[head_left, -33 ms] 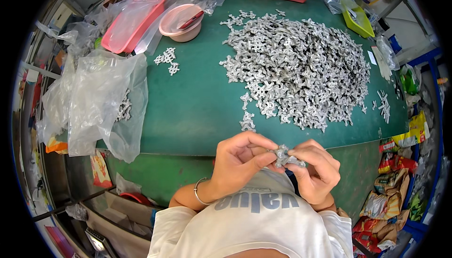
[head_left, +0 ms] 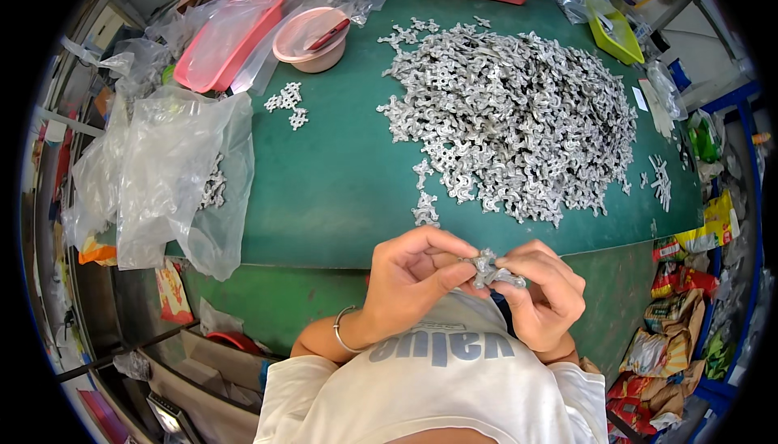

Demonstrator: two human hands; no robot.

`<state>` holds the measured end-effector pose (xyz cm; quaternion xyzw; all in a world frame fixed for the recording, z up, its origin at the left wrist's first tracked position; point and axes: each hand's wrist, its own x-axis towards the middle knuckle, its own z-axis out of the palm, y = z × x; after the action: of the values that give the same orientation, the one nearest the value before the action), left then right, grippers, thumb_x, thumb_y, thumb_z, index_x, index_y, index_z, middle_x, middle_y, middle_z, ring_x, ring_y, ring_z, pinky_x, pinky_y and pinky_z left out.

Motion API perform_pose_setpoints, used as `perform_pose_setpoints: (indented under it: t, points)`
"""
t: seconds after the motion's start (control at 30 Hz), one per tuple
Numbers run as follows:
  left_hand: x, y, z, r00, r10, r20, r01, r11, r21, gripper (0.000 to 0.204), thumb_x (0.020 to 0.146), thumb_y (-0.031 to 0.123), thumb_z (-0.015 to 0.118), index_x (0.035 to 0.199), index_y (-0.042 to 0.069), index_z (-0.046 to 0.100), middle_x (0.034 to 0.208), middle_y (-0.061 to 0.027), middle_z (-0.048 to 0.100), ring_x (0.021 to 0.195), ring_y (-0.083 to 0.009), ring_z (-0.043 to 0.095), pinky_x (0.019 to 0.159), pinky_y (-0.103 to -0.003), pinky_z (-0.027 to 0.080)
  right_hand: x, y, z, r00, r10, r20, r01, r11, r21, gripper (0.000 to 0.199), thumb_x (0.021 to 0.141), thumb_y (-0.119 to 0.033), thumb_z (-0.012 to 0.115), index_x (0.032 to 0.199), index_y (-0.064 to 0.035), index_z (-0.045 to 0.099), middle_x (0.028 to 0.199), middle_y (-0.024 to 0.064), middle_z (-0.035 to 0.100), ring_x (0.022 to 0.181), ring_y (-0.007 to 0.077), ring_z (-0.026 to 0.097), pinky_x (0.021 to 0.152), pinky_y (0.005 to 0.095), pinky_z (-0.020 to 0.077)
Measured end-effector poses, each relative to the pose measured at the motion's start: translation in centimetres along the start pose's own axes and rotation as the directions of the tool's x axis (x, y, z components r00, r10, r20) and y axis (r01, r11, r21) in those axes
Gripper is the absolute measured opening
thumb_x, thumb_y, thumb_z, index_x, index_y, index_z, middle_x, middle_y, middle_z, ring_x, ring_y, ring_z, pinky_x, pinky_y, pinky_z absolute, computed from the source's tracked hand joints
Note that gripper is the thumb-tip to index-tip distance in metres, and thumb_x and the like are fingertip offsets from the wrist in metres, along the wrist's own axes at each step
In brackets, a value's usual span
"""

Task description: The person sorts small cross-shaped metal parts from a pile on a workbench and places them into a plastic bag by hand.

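Metal piece (head_left: 485, 269) sits lower centre of frame, between left hand (head_left: 412, 280) and right hand (head_left: 548, 292) — both pinching it, fingertips nearly together, neither nearer; long axis unclear.

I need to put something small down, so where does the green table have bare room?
The widest bare patch of green tabletop lies between the clear plastic bag and the heap of metal castings. A narrower strip runs between the heap and the near edge. Crowded: the heap and the far left, with pink tray and bowl.
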<state>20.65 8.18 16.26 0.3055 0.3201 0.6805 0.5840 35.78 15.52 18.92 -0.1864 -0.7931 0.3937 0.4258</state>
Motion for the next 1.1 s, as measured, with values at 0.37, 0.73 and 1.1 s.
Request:
perform_pose_setpoints:
  t: [0.37,0.73,1.1]
  points:
    - [0.0,0.2,-0.1,0.999,-0.027,-0.024,0.027,1.0,0.0,0.016,0.083,-0.005,0.055,0.098,-0.009,0.053,0.085,-0.0163,0.061,0.07,-0.0193,0.064,0.062,-0.026,0.053,-1.0,0.5,0.4,0.971,0.238,0.015,-0.236,0.947,0.218,0.019,0.069,0.008,0.064,0.087,0.0087,0.057,0.075,0.0166,0.06,0.063,0.0198,0.057,0.054,0.0266,0.0441]
    - [0.6,-1.1,-0.1,0.99,-0.138,-0.015,0.137,0.99,-0.033,0.018,0.086,0.001,0.054,0.101,-0.008,0.054,0.085,-0.0128,0.062,0.072,-0.0154,0.063,0.064,-0.025,0.052,-1.8,1.4,0.1,0.999,0.008,-0.048,-0.011,0.998,-0.056,0.027,0.062,0.008,0.069,0.087,0.0068,0.057,0.07,0.0165,0.06,0.062,0.0267,0.059,0.056,0.0309,0.0468]
    - [1.6,-6.8,1.7,0.963,-0.27,0.02,0.27,0.953,-0.134,0.029,0.081,-0.006,0.056,0.11,-0.007,0.052,0.091,-0.0083,0.06,0.083,-0.0112,0.057,0.071,-0.024,0.048,-8.3,4.9,-0.5,0.92,0.249,-0.302,-0.251,0.967,0.034,0.021,0.068,0.01,0.063,0.087,0.0063,0.055,0.076,0.0164,0.059,0.067,0.0213,0.058,0.06,0.0289,0.0452]
